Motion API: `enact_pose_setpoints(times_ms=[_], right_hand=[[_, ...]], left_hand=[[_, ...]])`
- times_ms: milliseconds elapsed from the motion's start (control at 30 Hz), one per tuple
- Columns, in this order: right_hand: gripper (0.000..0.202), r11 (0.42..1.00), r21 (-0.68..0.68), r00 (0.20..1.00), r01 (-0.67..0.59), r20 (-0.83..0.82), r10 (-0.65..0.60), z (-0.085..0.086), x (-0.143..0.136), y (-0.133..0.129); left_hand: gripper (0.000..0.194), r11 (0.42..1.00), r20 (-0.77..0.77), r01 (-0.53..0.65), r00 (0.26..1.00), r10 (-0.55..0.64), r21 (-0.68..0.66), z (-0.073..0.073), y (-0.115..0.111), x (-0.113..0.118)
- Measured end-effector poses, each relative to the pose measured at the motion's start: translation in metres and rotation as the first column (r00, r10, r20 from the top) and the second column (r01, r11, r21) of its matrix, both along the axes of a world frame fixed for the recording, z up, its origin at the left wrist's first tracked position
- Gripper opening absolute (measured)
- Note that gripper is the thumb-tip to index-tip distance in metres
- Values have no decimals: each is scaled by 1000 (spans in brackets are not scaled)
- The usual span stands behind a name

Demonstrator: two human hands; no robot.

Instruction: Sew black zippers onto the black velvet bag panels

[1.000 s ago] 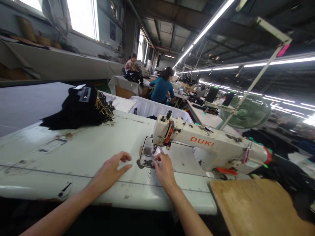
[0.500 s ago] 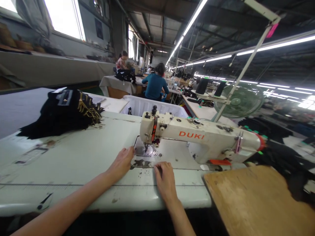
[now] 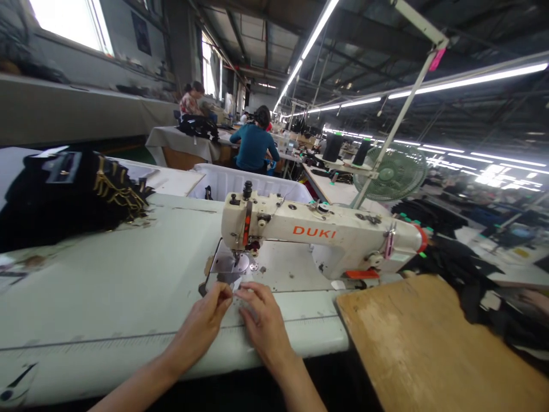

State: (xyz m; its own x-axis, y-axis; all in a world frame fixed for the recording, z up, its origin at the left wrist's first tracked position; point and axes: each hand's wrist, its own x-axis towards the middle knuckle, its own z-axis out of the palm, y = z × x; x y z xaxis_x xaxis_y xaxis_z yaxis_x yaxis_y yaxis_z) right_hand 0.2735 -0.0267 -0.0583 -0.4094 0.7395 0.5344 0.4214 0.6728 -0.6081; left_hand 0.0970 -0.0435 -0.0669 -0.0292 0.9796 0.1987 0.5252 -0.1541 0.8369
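Observation:
A white sewing machine (image 3: 317, 232) marked DUKI stands on the pale green table (image 3: 128, 274). In front of its needle, my left hand (image 3: 210, 309) is closed in a pinch on something too small to make out. Close beside it on the right, my right hand (image 3: 261, 315) has its fingers bent, thumb and forefinger toward the left fingertips; whether it grips anything is unclear. A small whitish piece (image 3: 240, 281) shows just beyond the fingertips, by the round needle plate (image 3: 241, 263).
A black fabric pile (image 3: 64, 194) with gold-coloured parts lies on the left. Behind the machine is a white bin (image 3: 257, 182). A brown board (image 3: 429, 343) lies at right, a green fan (image 3: 392, 171) behind. A person in teal (image 3: 254, 146) sits farther back.
The view has shifted to the right. My hands have come together in front of the needle, and my left fingers have left the plate's left edge. A small whitish piece now shows there.

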Motion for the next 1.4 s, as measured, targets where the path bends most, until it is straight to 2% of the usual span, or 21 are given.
enact_pose_setpoints(times_ms=[133, 233, 300, 367, 467, 533, 567, 600, 700, 833, 933, 1033, 1133, 1267, 1400], right_hand=[[32, 999, 42, 997, 15, -82, -12, -4, 4, -12], [24, 997, 50, 996, -55, -71, 59, -3, 12, -28], [18, 993, -18, 992, -117, -49, 116, -1, 17, -40], [11, 984, -135, 993, -116, -40, 112, 4, 21, -47], [12, 970, -240, 998, 33, 56, -20, 13, 22, -38], [13, 957, -226, 970, 180, 202, -134, 21, 19, -17], [10, 950, -206, 947, 236, 269, -177, 24, 17, -4], [15, 944, -189, 928, 269, 314, -201, 26, 14, 11], [44, 945, -173, 905, 279, 377, -198, 29, 2, 50], [35, 955, -154, 887, 252, 430, -165, 28, -4, 75], [29, 963, -129, 894, 237, 418, -164, 26, 2, 76], [29, 963, -113, 911, 244, 368, -187, 22, 15, 71], [31, 960, -110, 931, 259, 294, -217, 14, 26, 62], [31, 954, -114, 949, 277, 188, -253, 3, 33, 49], [29, 952, -133, 959, 274, 104, -262, -3, 33, 43]], left_hand=[[23, 997, 90, 54, 994, -58, 52, -7, -32, 22], [24, 986, 135, 105, 983, -122, 126, -8, -58, 30], [22, 990, 151, 81, 984, -98, 119, -7, -67, 27], [20, 996, 143, 22, 989, -34, 81, -5, -66, 16], [22, 996, 53, -41, 998, 37, 79, 1, -50, -4], [26, 993, -64, -29, 997, 36, 119, 6, -33, -18], [26, 991, -135, -14, 990, 33, 136, 8, -24, -24], [26, 989, -201, 0, 979, 30, 147, 10, -15, -29], [19, 989, -339, 26, 940, 25, 145, 11, 10, -38], [13, 986, -464, 80, 886, -1, 149, 8, 31, -32], [14, 970, -591, 187, 805, -60, 155, 7, 45, -20], [13, 931, -713, 336, 687, -139, 142, 8, 61, -10], [10, 891, -801, 438, 572, -177, 116, 11, 73, -5], [10, 861, -865, 502, 466, -187, 84, 13, 81, -4], [7, 851, -887, 523, 411, -210, 41, 16, 90, -6]])
